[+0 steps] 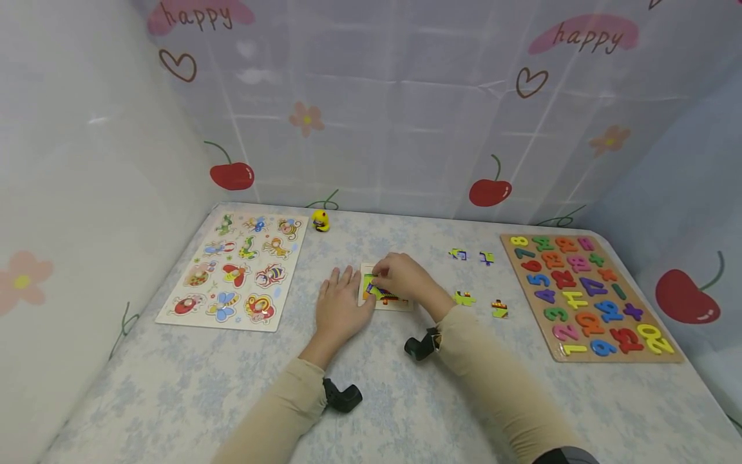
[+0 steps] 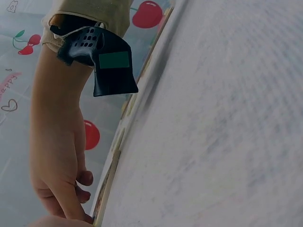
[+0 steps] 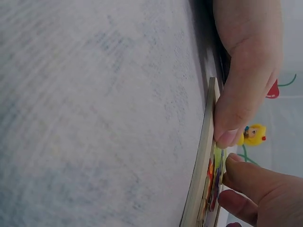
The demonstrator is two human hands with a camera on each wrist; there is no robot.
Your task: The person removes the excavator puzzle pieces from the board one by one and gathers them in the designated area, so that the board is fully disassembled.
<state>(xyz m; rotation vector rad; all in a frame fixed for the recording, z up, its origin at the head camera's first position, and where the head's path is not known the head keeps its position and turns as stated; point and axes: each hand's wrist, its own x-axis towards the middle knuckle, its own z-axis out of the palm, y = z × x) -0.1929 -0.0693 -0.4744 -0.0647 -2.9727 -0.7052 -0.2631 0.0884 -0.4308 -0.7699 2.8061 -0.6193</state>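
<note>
A small wooden jigsaw puzzle board (image 1: 400, 305), pale-rimmed with a bright green, purple and red picture, lies between the two hands. My left hand (image 1: 342, 306) rests palm down at its left side, fingers spread; in the right wrist view the left thumb (image 3: 229, 135) presses on the board's face near its edge. From the right, my right hand (image 1: 404, 278) reaches over the board, its fingers curled down. At its fingertips is a yellow-green puzzle piece (image 1: 378, 292), partly covered by the fingers. Most of the picture's upper part is hidden beneath the right hand.
Several loose puzzle pieces (image 1: 464, 298) lie to the right. An insect puzzle board (image 1: 294, 258) is at the left, a wooden number board (image 1: 524, 296) at the right. A small yellow toy (image 1: 321, 220) stands at the back, before a patterned curtain (image 1: 394, 129).
</note>
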